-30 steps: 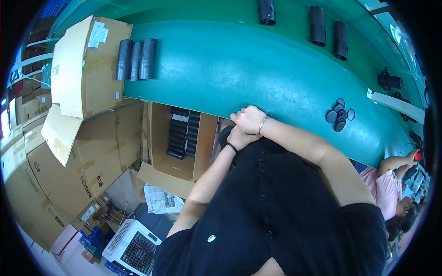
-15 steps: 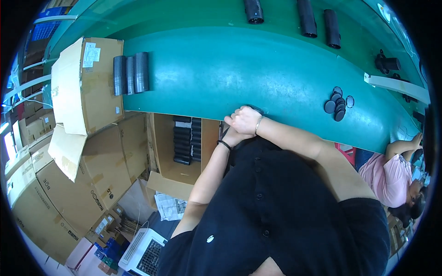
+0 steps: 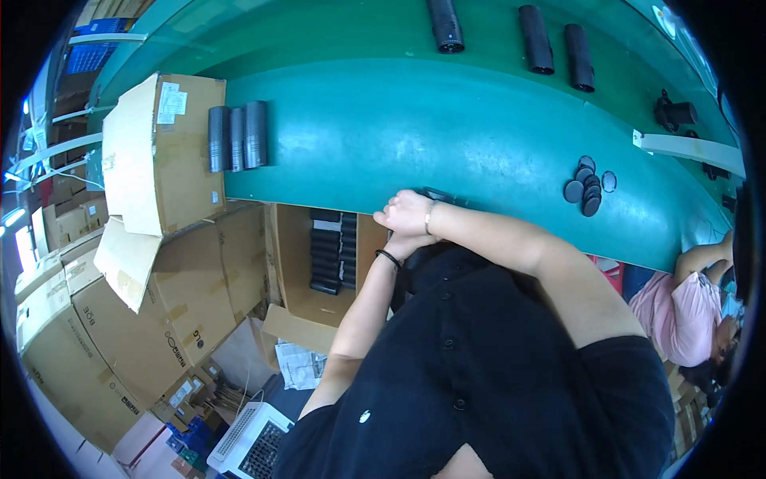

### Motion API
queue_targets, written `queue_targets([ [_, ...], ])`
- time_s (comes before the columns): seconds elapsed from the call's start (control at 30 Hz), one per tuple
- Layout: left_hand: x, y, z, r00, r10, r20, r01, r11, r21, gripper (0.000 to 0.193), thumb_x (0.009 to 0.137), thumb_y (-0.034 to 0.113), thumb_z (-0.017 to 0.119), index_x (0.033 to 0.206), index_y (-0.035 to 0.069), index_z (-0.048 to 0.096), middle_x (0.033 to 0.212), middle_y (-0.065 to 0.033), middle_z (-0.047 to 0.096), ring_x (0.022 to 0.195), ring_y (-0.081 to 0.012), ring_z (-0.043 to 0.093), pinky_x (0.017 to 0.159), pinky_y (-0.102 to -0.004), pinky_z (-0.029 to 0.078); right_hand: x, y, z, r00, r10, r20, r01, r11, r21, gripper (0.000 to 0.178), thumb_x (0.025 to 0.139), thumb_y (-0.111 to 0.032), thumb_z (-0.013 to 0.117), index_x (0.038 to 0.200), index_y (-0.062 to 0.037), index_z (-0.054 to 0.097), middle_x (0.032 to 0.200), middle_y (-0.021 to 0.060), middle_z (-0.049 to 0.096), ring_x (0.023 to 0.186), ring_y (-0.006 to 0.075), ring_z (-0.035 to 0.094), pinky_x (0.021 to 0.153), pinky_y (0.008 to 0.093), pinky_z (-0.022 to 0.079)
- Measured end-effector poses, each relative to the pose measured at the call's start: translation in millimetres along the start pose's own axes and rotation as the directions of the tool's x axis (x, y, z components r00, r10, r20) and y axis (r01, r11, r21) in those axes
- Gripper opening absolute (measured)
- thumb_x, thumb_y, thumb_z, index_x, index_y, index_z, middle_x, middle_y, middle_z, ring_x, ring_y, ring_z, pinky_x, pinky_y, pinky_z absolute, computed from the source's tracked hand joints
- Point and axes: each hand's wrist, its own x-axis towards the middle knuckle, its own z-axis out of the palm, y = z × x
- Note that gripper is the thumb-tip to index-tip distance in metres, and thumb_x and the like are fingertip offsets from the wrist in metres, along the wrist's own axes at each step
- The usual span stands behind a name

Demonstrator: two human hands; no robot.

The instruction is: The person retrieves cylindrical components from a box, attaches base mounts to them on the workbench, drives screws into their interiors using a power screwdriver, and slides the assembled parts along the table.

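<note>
At the near edge of the green tabletop (image 3: 479, 136), both hands (image 3: 408, 217) clasp together over a dark part (image 3: 439, 194), which could slip off into the open carton (image 3: 303, 263) below.

A factory line: green conveyor belt (image 3: 447, 120), black cylinders (image 3: 236, 137), stacked cardboard boxes (image 3: 120, 319).
</note>
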Motion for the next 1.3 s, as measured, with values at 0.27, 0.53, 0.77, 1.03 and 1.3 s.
queue_targets([
  [0.27,-16,21,20,0.976,0.133,-0.169,-0.119,0.988,0.094,0.058,0.059,0.024,0.082,0.106,0.003,0.057,0.108,-0.0108,0.060,0.098,-0.0215,0.058,0.083,-0.0343,0.048,-27,3,17,0.997,0.050,-0.054,-0.053,0.996,-0.069,0.017,0.079,-0.017,0.046,0.089,-0.0065,0.055,0.073,0.0089,0.065,0.076,0.0216,0.065,0.063,0.0336,0.049],
  [0.53,-11,6,14,0.951,0.226,-0.213,-0.156,0.940,0.303,0.061,0.059,0.033,0.080,0.109,0.005,0.058,0.112,-0.0121,0.059,0.104,-0.0232,0.054,0.090,-0.0357,0.043,-4,0,8,0.997,-0.016,-0.077,0.013,0.999,-0.046,0.015,0.080,-0.021,0.049,0.085,-0.0081,0.055,0.077,0.0108,0.063,0.075,0.0227,0.063,0.057,0.0351,0.048],
  [0.77,-20,30,5,0.960,-0.107,-0.260,0.203,0.902,0.380,0.073,0.054,0.044,0.081,0.102,-0.006,0.057,0.093,-0.0196,0.064,0.086,-0.0286,0.063,0.079,-0.0352,0.049,-62,95,-82,0.509,0.365,-0.779,-0.488,0.868,0.088,0.026,0.064,-0.009,0.061,0.090,-0.0068,0.060,0.097,0.0126,0.057,0.093,0.0308,0.053,0.076,0.0420,0.045],
  [1.03,-46,67,-10,0.928,0.019,-0.371,0.069,0.972,0.223,0.056,0.057,0.036,0.083,0.092,-0.002,0.060,0.088,-0.0145,0.065,0.080,-0.0217,0.064,0.072,-0.0332,0.049,-138,228,-66,0.248,0.674,-0.696,-0.806,0.542,0.237,0.042,0.077,-0.014,0.060,0.116,-0.0065,0.049,0.122,0.0139,0.047,0.116,0.0303,0.043,0.090,0.0428,0.042],
  [1.3,-61,58,-26,0.868,0.067,-0.492,0.071,0.964,0.257,0.053,0.059,0.031,0.083,0.090,-0.004,0.059,0.084,-0.0140,0.065,0.077,-0.0198,0.063,0.071,-0.0310,0.049,-129,197,-56,0.295,0.706,-0.643,-0.827,0.526,0.198,0.038,0.078,-0.013,0.058,0.115,-0.0105,0.052,0.122,0.0136,0.043,0.115,0.0305,0.040,0.092,0.0424,0.040],
])
